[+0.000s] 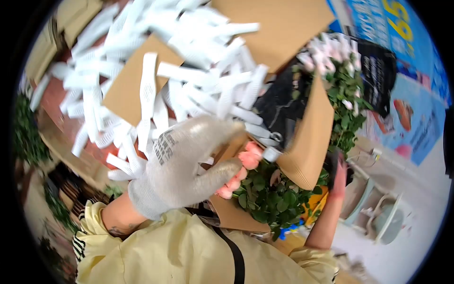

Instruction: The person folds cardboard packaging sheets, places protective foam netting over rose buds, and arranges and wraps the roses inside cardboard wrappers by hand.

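My left hand (182, 163), in a light grey glove with dark print, is beside coral-pink roses (250, 156). Its thumb is apart from its fingers, with nothing gripped between them. The blooms lie by folded brown cardboard (309, 137), their green leaves (269, 189) spreading to the right. On the right, my right hand (338, 175) is blurred by motion near the leaves and the cardboard's lower right side; its fingers and anything they hold cannot be made out.
Many white mesh sleeves (149, 85) are piled on a reddish surface, around a cardboard piece (127, 90). A larger cardboard sheet (279, 28) lies at the top. Pale pink roses (331, 52) stand by black plastic (378, 71). White-and-green containers (385, 220) sit at right.
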